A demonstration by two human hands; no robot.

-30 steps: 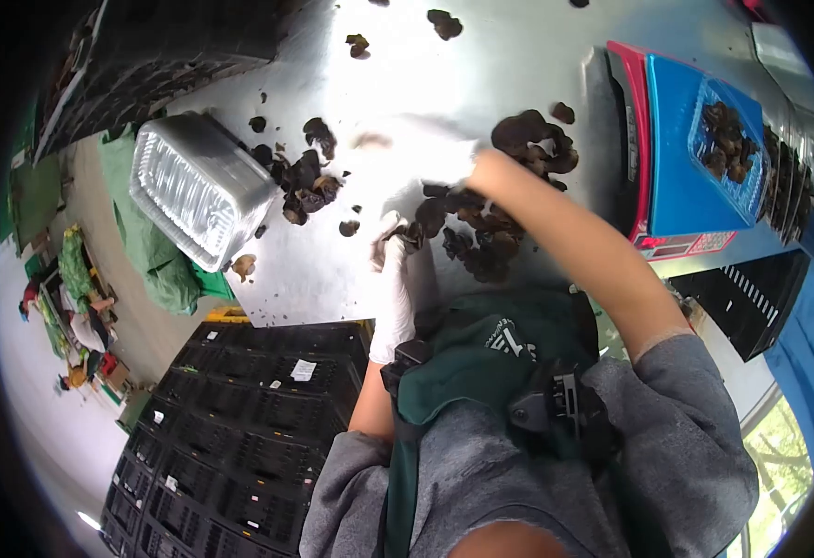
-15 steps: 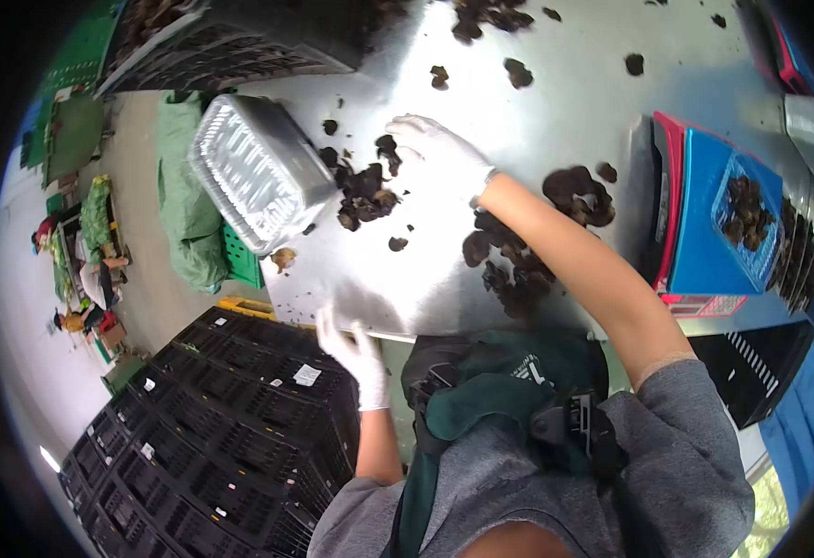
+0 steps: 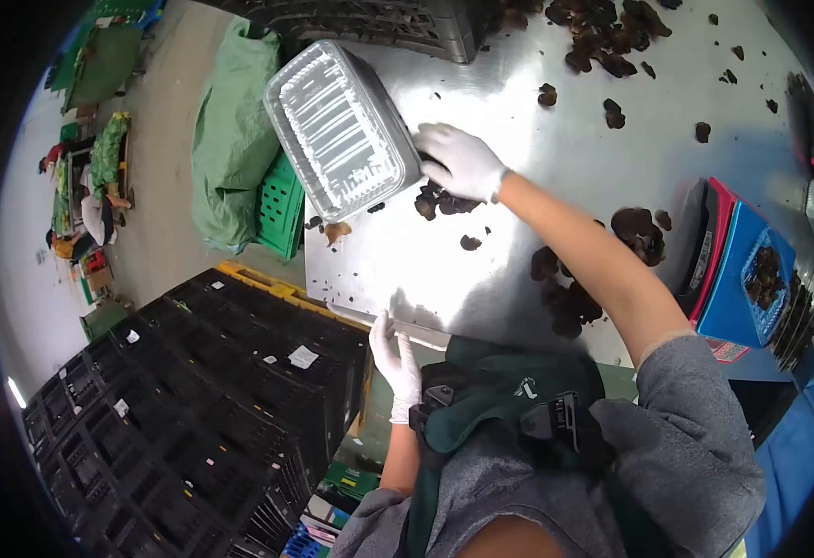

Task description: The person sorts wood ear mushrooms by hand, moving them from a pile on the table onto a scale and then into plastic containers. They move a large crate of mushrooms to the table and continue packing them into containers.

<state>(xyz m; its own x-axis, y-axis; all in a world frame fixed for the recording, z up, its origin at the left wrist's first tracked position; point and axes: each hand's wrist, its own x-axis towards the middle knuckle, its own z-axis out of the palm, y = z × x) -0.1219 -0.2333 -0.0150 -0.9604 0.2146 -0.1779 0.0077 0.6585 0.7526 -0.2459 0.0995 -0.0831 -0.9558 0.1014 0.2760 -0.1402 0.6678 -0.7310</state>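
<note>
The gloved right hand [image 3: 463, 160] is cupped with its fingers curled over a small heap of dark mushrooms [image 3: 439, 200] on the steel table [image 3: 518, 121]; whether any pieces are pinched inside the fingers cannot be told, since the palm covers them. The fingertips touch or nearly touch the near corner of the clear plastic tray [image 3: 342, 130], which lies upside down at the left edge of the table, tilted, with its ribbed bottom facing up. The gloved left hand [image 3: 396, 358] is loosely open and rests with its fingers against the front lip of the table, holding nothing. More dark mushrooms are spread over the table: a cluster [image 3: 565, 298] on the near side under the right forearm, a lump [image 3: 637, 228] just beside the scale, scattered single pieces [image 3: 613, 113] toward the far side, and a larger pile [image 3: 602, 33] at the far edge. A blue and red scale [image 3: 732, 279] stands at the right end of the table with a filled clear tray [image 3: 765, 277] on its platform. Left of the table, on the floor, lie a green sack [image 3: 235, 139] and a green crate [image 3: 281, 209], and stacked black crates [image 3: 193, 418] stand below the table's front edge. Another black crate [image 3: 370, 28] sits at the far left corner of the table.
</note>
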